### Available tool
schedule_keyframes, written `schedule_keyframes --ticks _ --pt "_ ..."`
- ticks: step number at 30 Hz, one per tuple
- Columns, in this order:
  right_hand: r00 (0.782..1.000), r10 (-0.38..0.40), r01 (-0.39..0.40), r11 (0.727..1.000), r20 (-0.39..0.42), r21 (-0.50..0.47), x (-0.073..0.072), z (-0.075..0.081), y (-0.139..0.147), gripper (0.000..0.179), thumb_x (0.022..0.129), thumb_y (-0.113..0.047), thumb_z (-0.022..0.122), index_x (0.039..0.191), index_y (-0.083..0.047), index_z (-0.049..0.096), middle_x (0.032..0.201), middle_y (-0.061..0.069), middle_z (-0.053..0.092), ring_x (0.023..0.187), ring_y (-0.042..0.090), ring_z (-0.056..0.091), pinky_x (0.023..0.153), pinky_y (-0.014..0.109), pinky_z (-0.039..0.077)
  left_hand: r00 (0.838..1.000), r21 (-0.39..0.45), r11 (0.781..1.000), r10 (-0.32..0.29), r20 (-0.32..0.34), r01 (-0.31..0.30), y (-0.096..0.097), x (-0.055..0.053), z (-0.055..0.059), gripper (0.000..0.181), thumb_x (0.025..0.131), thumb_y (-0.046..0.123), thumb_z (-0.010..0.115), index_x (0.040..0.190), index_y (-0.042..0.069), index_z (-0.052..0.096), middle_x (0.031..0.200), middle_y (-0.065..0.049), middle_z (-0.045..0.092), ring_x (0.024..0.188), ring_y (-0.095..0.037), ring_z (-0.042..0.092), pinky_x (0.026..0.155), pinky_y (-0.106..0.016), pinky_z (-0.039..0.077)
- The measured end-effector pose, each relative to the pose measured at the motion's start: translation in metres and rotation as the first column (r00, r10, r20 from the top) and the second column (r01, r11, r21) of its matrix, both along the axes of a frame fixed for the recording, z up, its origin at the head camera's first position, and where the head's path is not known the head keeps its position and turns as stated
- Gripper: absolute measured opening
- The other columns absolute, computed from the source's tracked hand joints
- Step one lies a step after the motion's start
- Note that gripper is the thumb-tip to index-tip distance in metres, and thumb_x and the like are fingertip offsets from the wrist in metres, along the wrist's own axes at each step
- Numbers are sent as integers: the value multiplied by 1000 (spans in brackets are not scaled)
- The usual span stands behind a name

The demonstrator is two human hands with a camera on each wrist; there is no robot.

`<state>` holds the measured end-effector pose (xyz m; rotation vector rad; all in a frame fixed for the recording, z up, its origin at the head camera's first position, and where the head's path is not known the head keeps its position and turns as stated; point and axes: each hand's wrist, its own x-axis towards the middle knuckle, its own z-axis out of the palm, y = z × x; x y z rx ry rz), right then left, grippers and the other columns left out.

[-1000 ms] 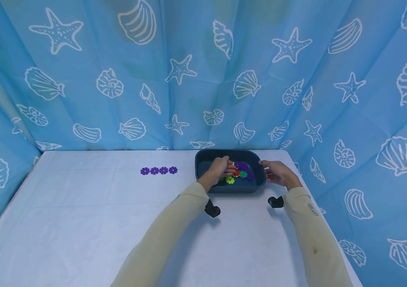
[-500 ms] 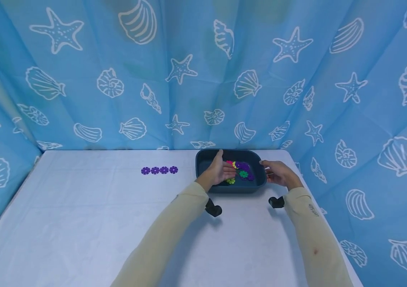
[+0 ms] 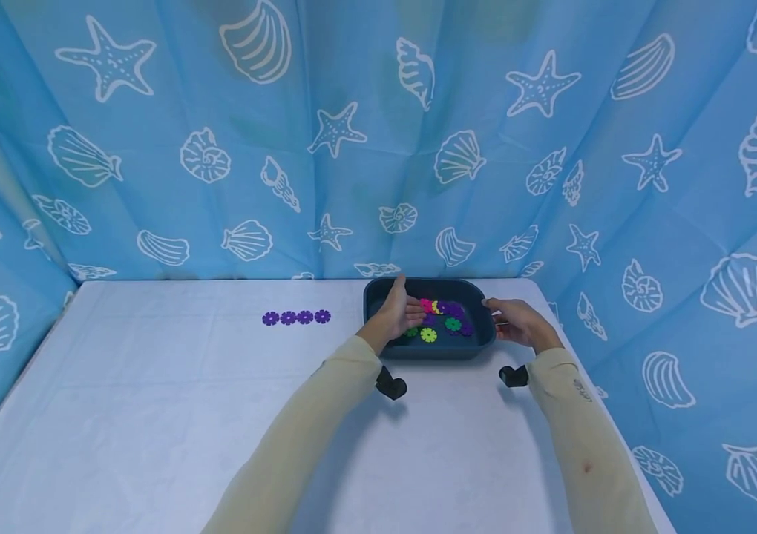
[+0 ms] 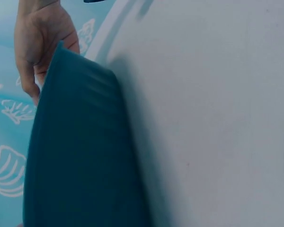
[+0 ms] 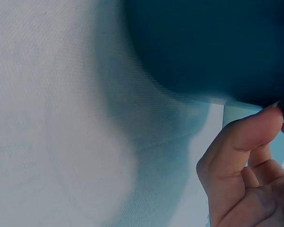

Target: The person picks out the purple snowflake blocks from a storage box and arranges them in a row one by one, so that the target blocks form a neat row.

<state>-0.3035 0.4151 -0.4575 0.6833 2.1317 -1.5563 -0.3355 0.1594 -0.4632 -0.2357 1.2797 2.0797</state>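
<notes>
My left hand (image 3: 397,311) is inside the dark blue tub (image 3: 445,353), thumb raised and fingers fairly straight, beside flower-shaped plastic discs. No disc is visible in it, though its far side is hidden. Around it lie a yellow-green disc (image 3: 428,335), a green disc (image 3: 453,324), a pink disc (image 3: 426,305) and several purple discs (image 3: 465,330). At the tub's right end my right hand (image 3: 517,322) pinches the rim; the right wrist view shows its thumb against the tub wall (image 5: 213,47). The tub wall (image 4: 85,142) fills much of the left wrist view.
A row of several purple discs (image 3: 296,317) lies flat on the white tablecloth (image 3: 151,415), left of the tub. A blue curtain (image 3: 365,178) with shell prints hangs close behind and to the right. Black wrist mounts (image 3: 513,376) stick out below both sleeves.
My left hand has turned thumb-up and drawn slightly left inside the tub. The red disc seen earlier near its fingers is out of sight. The right hand keeps its place on the rim.
</notes>
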Motion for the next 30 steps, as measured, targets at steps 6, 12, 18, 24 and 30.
schedule_keyframes --ticks 6,12,18,24,30 --pt "1000 1 -1 1000 5 11 0 1 -1 60 100 -37 50 144 0 35 108 14 51 73 15 56 65 23 55 999 -93 995 23 -26 -25 -2 0 5 83 102 57 26 141 -17 34 143 -32 41 132 -39 44 109 -42 37" --pt "1000 -3 3 1000 14 15 -1 1 -1 60 99 -38 50 143 1 35 106 13 51 73 15 56 65 23 55 999 -116 993 24 -29 -28 -3 1 3 83 101 57 28 140 -16 37 138 -33 45 127 -41 48 105 -44 41" --pt "1000 -7 7 1000 17 2 -1 1 -2 60 99 -37 51 144 -1 34 107 13 52 75 16 56 65 23 54 1000 -34 999 13 8 -13 0 3 -1 83 101 56 31 141 -16 34 141 -33 42 130 -42 45 107 -45 38" --pt "1000 -3 3 1000 19 13 -1 2 -4 59 99 -38 51 143 -1 35 107 13 51 74 15 55 65 23 54 999 -20 1000 0 48 1 -6 3 5 83 101 56 28 141 -17 34 143 -33 40 131 -43 43 108 -46 37" --pt "1000 1 -1 1000 11 0 0 3 -3 59 100 -36 50 143 1 35 107 13 50 74 15 55 65 23 54 994 -56 997 -47 103 53 -11 0 13 88 100 59 28 141 -19 31 143 -36 38 131 -45 42 107 -47 38"
